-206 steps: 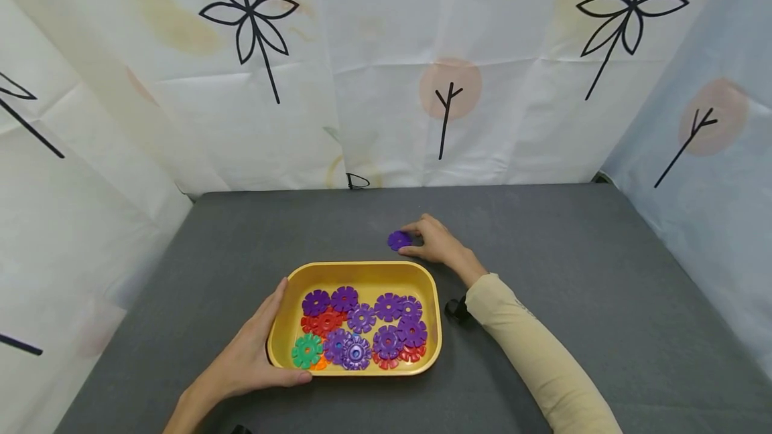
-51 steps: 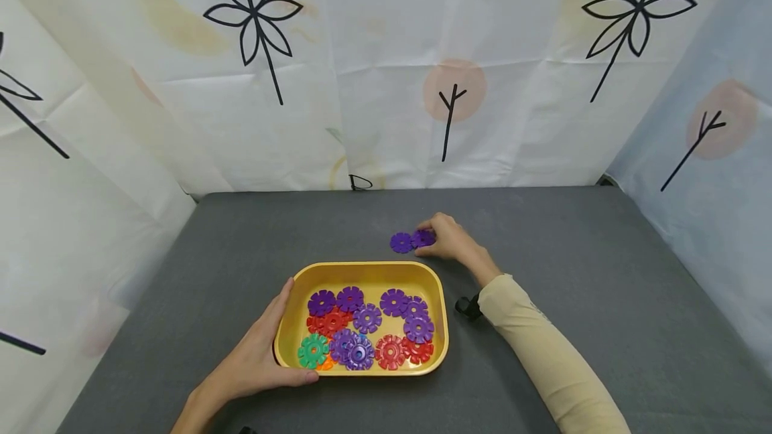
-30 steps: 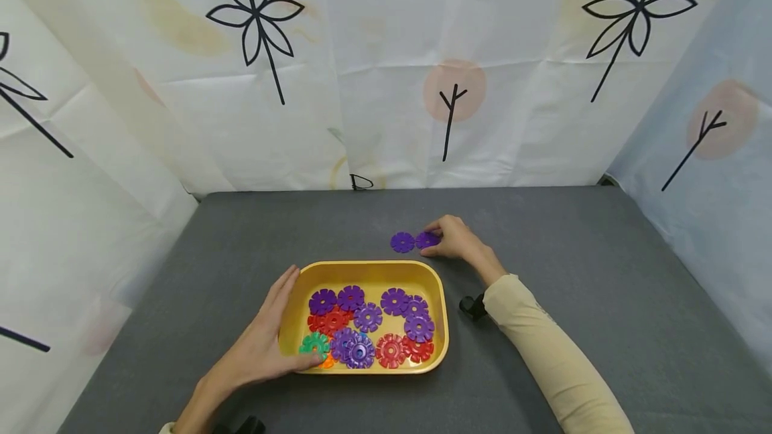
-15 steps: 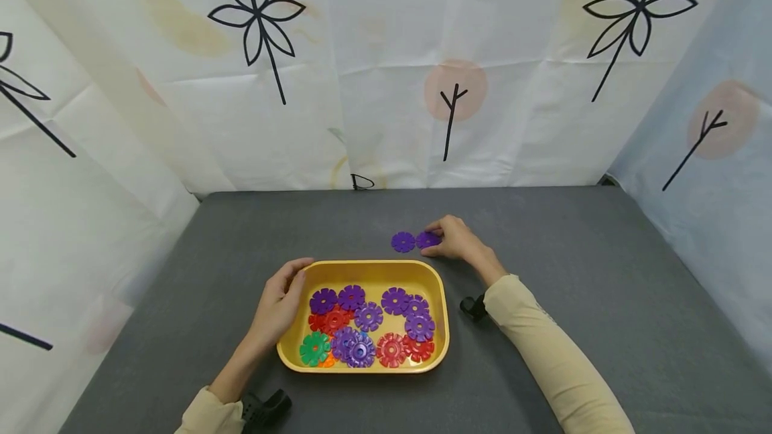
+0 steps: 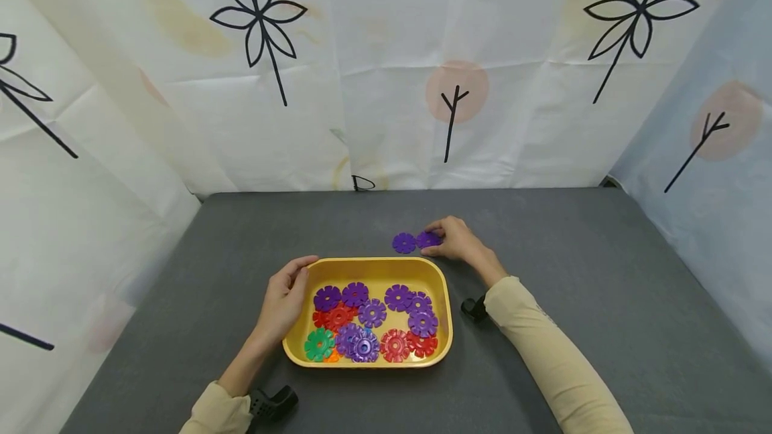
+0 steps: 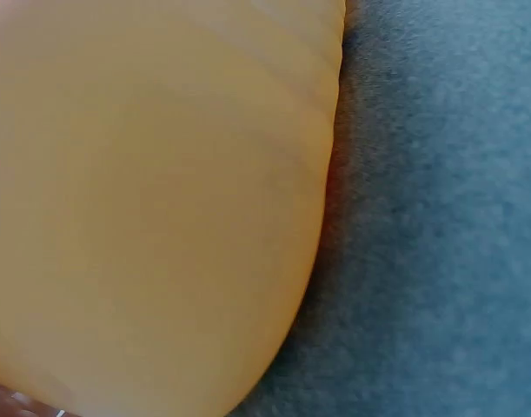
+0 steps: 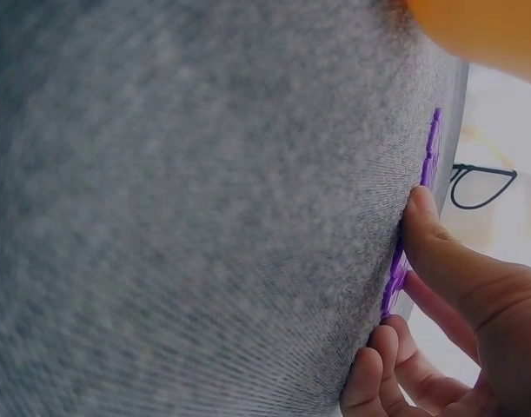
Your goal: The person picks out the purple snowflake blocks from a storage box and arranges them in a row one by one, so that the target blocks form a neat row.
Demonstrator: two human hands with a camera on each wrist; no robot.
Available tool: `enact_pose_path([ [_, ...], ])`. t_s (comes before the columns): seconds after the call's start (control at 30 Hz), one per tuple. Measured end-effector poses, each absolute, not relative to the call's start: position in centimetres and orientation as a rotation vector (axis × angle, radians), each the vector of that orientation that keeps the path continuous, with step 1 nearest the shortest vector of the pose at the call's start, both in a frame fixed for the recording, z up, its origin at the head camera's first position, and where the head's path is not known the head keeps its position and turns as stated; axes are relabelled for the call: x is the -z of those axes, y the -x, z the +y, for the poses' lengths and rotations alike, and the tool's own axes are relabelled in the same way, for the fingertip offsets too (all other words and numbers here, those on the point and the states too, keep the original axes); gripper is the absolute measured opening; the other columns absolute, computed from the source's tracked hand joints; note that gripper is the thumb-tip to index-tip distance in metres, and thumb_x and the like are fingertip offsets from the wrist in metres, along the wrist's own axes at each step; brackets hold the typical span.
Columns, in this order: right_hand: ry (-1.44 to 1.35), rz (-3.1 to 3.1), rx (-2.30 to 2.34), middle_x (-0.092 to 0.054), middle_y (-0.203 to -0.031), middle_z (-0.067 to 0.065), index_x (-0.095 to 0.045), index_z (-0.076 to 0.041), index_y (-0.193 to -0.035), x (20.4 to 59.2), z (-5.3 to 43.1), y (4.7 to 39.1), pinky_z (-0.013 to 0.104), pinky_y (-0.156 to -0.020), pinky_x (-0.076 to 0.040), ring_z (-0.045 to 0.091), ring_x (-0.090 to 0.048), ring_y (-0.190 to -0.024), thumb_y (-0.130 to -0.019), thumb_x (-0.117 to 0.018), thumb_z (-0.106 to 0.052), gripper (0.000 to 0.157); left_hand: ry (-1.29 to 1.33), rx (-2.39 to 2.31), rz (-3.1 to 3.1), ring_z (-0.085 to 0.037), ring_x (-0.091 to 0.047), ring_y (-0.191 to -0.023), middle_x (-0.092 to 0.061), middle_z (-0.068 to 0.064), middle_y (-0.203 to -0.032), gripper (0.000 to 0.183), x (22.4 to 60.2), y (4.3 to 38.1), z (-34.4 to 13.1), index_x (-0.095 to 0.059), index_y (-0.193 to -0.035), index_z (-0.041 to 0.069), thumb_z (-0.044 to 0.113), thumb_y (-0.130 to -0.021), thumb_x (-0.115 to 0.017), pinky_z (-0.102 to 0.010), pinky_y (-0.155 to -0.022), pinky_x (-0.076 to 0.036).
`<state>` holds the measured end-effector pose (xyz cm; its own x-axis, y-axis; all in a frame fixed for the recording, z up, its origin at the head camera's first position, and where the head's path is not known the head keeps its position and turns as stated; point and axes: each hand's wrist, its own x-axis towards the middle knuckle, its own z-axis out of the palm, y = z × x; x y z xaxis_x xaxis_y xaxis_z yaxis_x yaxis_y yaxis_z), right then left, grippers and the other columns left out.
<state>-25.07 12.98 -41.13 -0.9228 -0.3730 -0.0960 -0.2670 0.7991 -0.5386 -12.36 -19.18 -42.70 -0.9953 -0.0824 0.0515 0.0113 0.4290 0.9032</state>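
A yellow plastic tray (image 5: 368, 365) holds several flower-shaped plastic discs: purple ones (image 5: 422, 322), red ones (image 5: 395, 345), a green one (image 5: 319, 344) and a bit of orange. My left hand (image 5: 283, 300) grips the tray's back left corner, its fingers along the outer rim. Behind the tray, my right hand (image 5: 452, 240) pinches a purple flower disc (image 5: 427, 239) at the table surface between thumb and fingers. Just left of it lies another purple flower disc (image 5: 404, 243), edge right beside the first. The left wrist view is mostly filled by the tray's wall (image 6: 161, 208).
The grey table (image 5: 543, 240) reaches back to a white cloth wall (image 5: 386, 119) printed with flowers and twigs. Cloth also hangs at both sides. Black wrist straps (image 5: 274, 404) sit at both wrists.
A second purple disc from the tray now lies beside the first, under my right hand. My left hand has slid from the tray's left front to its back left corner; the tray shifts slightly backward.
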Motion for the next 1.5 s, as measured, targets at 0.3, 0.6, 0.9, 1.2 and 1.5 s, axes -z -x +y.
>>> enact_pose_path([
  [0.3, 0.503, 2.802, 0.772, -0.066, -0.13, 0.026, -0.068, 0.0, -0.13, 41.46, 12.9, 24.67, 0.052, -0.1, -0.055, 0.042, -0.063, -0.12, -0.091, -0.079, -0.026, 0.048, -0.067, 1.65, -2.606, -0.031, -0.066, -0.107, -0.065, -0.019, -0.127, 0.036, 42.91, 12.23, -19.18, -0.058, -0.14, 0.007, 0.019, -0.111, -0.04, -0.015, -0.08, -0.054],
  [0.6, 0.534, 2.807, 0.753, -0.066, -0.128, 0.025, -0.07, -0.001, -0.128, 41.53, 12.84, 24.51, 0.051, -0.098, -0.056, 0.04, -0.064, -0.117, -0.091, -0.079, -0.027, 0.046, -0.052, 1.662, -2.589, -0.03, -0.066, -0.102, -0.066, -0.02, -0.125, 0.035, 43.01, 12.08, -19.27, -0.059, -0.139, 0.007, 0.02, -0.112, -0.04, -0.019, -0.075, -0.055],
  [0.9, 0.567, 2.803, 0.743, -0.068, -0.128, 0.023, -0.071, -0.004, -0.127, 41.64, 12.77, 24.65, 0.051, -0.098, -0.056, 0.04, -0.065, -0.118, -0.09, -0.08, -0.028, 0.046, -0.081, 1.672, -2.592, -0.027, -0.063, -0.097, -0.065, -0.02, -0.124, 0.035, 42.77, 11.86, -19.12, -0.059, -0.139, 0.008, 0.02, -0.111, -0.041, -0.02, -0.07, -0.053],
  [1.2, 0.603, 2.793, 0.759, -0.069, -0.127, 0.022, -0.071, -0.004, -0.127, 41.51, 12.6, 24.65, 0.051, -0.096, -0.057, 0.04, -0.066, -0.117, -0.09, -0.08, -0.028, 0.044, -0.09, 1.668, -2.585, -0.028, -0.063, -0.098, -0.066, -0.02, -0.124, 0.035, 42.69, 11.91, -18.91, -0.059, -0.139, 0.009, 0.02, -0.111, -0.041, -0.02, -0.072, -0.053],
  [1.5, 0.635, 2.797, 0.758, -0.07, -0.126, 0.021, -0.071, -0.006, -0.129, 41.57, 12.22, 24.76, 0.051, -0.095, -0.057, 0.038, -0.066, -0.115, -0.091, -0.078, -0.03, 0.045, -0.096, 1.664, -2.586, -0.028, -0.063, -0.095, -0.066, -0.02, -0.122, 0.035, 42.52, 12.12, -18.77, -0.059, -0.139, 0.008, 0.019, -0.111, -0.041, -0.02, -0.07, -0.053],
])
